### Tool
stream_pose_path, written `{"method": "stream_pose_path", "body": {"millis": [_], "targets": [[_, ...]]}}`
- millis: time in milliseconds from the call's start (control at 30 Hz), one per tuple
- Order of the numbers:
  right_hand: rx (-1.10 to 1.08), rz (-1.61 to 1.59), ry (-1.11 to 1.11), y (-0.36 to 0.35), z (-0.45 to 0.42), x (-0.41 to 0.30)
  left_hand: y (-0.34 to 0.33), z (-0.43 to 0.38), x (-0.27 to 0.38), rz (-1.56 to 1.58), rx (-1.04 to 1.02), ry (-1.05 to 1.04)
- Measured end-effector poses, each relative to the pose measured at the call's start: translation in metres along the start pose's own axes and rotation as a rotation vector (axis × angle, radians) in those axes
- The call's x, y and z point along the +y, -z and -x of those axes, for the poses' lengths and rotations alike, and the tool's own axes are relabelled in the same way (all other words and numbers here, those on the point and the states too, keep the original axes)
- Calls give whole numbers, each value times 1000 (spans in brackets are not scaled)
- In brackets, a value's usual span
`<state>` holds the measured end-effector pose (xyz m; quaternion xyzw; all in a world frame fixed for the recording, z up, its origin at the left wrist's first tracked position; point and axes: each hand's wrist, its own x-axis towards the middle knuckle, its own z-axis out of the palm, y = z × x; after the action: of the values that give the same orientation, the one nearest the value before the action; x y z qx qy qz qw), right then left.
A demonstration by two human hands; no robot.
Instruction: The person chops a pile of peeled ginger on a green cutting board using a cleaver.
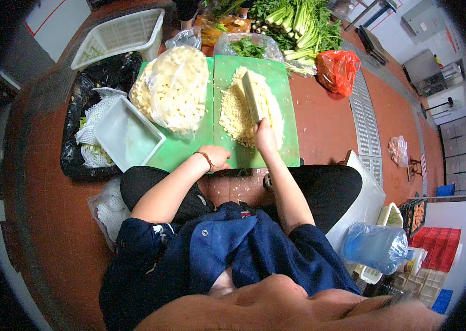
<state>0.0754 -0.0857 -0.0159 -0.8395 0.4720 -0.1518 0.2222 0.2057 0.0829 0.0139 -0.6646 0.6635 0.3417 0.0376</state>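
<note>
My right hand (264,134) grips the handle of a cleaver (252,96), whose broad blade lies among finely chopped pale pieces, apparently garlic (235,113). They are heaped on the right green cutting board (289,142). At the near edge of the boards rests my left hand (215,158), wearing a braided bracelet; its fingers are bent, and whether they touch the board's edge is unclear. A large clear plastic bag of peeled, pale cloves (175,89) sits on the left green board (166,159).
Left of the boards, a white plastic tub (127,130) leans on a black-lined bin (69,140) with foam netting. Behind stands a white basket (119,35). Bunches of celery (299,25) and a red plastic bag (336,73) lie at the far right, near a metal floor grate (365,111).
</note>
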Motion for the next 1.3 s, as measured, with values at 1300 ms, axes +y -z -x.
{"method": "stream_pose_path", "body": {"millis": [1300], "targets": [[-41, 98, -34, 5, -30, 26, 5, 9, 1, -30, -5, 10]]}}
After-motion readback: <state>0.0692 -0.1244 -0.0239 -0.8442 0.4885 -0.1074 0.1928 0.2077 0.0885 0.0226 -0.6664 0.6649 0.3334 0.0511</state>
